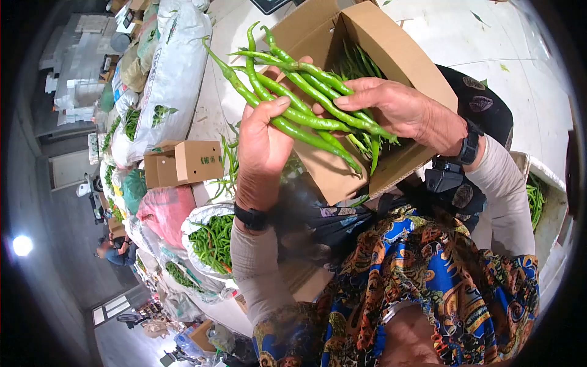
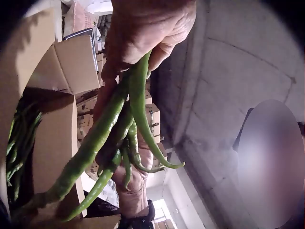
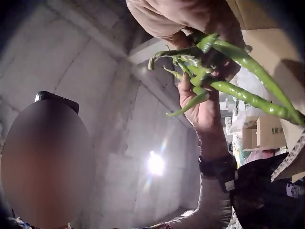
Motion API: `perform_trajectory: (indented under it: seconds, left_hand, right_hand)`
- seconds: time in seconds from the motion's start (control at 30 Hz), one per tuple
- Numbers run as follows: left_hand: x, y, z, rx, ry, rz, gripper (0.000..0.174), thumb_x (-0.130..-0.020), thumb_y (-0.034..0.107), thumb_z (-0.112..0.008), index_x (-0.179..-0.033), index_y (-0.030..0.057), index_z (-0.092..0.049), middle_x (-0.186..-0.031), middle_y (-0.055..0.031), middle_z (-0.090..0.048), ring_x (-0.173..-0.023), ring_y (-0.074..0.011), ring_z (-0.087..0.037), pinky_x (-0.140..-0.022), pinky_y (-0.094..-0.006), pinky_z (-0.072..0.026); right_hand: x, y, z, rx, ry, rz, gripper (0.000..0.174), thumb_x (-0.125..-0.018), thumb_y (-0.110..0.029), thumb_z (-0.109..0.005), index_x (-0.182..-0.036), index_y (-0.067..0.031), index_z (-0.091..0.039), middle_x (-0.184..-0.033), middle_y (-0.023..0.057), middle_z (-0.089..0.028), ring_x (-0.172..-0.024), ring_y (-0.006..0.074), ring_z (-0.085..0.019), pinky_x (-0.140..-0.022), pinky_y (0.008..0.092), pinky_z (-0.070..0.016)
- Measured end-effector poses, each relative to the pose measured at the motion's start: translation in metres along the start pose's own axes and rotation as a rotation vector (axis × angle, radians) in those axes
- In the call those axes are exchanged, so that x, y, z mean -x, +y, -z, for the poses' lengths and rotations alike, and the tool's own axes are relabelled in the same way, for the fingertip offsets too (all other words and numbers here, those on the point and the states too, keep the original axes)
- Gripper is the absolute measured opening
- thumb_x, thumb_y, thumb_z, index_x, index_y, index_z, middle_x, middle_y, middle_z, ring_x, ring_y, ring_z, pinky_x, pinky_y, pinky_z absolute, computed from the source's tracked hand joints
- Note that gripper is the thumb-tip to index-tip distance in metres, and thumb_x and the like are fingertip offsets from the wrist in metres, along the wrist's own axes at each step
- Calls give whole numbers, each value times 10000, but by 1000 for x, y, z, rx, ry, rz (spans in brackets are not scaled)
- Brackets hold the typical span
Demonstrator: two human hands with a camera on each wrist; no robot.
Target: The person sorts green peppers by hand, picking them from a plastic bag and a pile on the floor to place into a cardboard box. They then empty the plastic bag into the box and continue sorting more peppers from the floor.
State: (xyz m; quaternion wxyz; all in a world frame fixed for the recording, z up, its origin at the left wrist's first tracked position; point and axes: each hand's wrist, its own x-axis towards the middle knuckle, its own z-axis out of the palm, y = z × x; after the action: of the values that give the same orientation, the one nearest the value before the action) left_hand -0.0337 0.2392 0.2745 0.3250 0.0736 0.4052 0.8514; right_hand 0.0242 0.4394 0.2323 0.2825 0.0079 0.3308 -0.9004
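Watching remotely, I see the left hand [image 1: 264,144] and right hand [image 1: 400,111] grasping green peppers [image 1: 306,118] over the open box [image 1: 422,58]; fingers hide some stretches, and shadow obscures the pile [image 1: 362,62] inside.

Produce-packing room, sacks [image 1: 174,67], cartons [image 1: 199,161]

Long green peppers [image 1: 318,101]: glossy, smooth. Open brown box [image 1: 400,46] beneath peppers: matt cardboard. Patterned blue-and-orange garment [image 1: 428,275] below box: cloth, sheen.
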Motion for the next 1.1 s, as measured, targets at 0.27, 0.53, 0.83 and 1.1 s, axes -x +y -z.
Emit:
perform_trajectory:
  seconds: [0.27, 0.53, 0.83, 1.1]
  left_hand:
    - [-1, -6, -11, -107, 56, -83, 466, -877, -12, -538, -1314, 36, -383, -1247, -168, -525, -1127, -267, -541, -980, -422, -440]
    - [0, -11, -9, -147, 116, -75, 348, -890, -24, -538, -1231, 7, -474, -1112, -104, -580, -1039, -225, -577, -926, -363, -486]
    - [1, -9, -4, -182, 150, 14, 307, -907, 35, -550, -1207, 24, -490, -1036, -98, -585, -963, -193, -583, -846, -333, -513]
    - [-2, -12, -14, -168, 49, 9, 322, -908, 51, -538, -1222, 19, -472, -1077, -90, -590, -997, -190, -587, -900, -342, -477]
  right_hand:
    - [8, -3, -14, 29, 103, -38, 368, -935, -188, -555, -1245, 6, -527, -1059, 88, -648, -877, 166, -646, -762, 305, -554]
    - [10, 4, -13, 1090, 260, 275, 327, -940, -159, -536, -1234, -16, -539, -1053, 54, -634, -904, 112, -592, -819, 240, -476]
    - [31, -42, -5, 728, 207, 117, 250, -937, -276, -567, -1002, -35, -581, -791, 13, -615, -624, 24, -491, -509, 166, -362]
    - [20, -30, -14, 399, 124, 113, 261, -871, -317, -668, -930, -72, -600, -694, -69, -497, -560, 8, -363, -483, 177, -255]
